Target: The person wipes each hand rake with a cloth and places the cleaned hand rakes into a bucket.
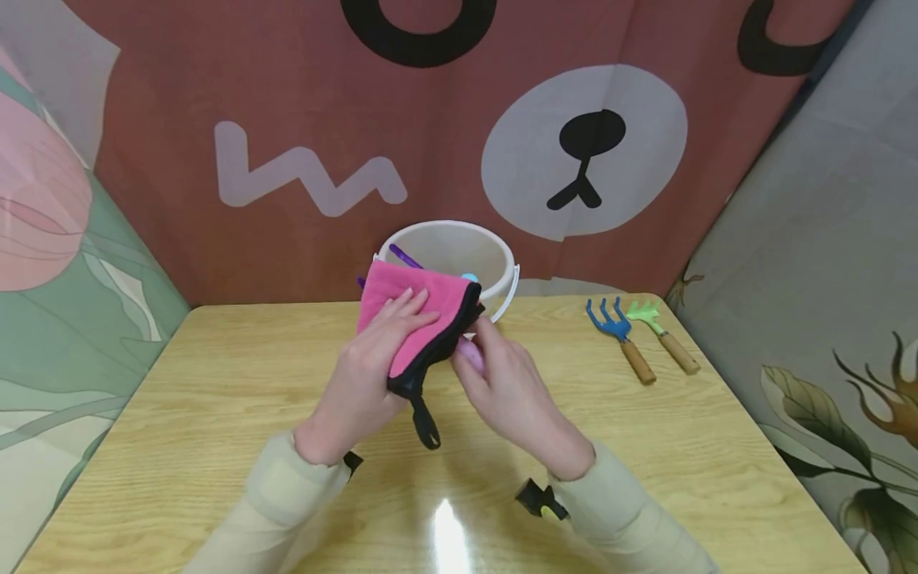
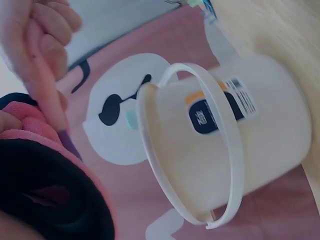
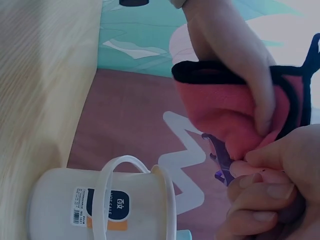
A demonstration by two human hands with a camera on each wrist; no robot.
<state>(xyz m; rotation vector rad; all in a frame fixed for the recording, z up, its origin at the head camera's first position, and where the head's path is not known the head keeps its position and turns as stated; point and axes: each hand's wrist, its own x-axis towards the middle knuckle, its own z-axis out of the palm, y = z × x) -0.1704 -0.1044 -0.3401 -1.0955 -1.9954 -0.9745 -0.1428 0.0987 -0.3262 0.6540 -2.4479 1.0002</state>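
Note:
In the head view my left hand (image 1: pixel 373 351) grips a pink cloth (image 1: pixel 430 295) with black edging and a hanging black loop. The cloth is wrapped over a purple hand rake (image 3: pixel 222 157), whose forked tines poke out past it in the right wrist view. My right hand (image 1: pixel 502 383) holds the rake's pale purple handle (image 1: pixel 471 355), fingers curled round it close to the cloth's black edge. The middle of the rake is hidden under the cloth. Both hands are raised in front of a white bucket (image 2: pixel 195 160), whose near side the cloth partly covers in the head view.
Something light blue (image 1: pixel 469 277) shows at the bucket's opening. On the right of the wooden table (image 1: pixel 215 414) lie a blue hand rake (image 1: pixel 618 328) and a light green one (image 1: pixel 656 323), both with wooden handles. A bear-print curtain (image 1: pixel 301 247) hangs behind the table.

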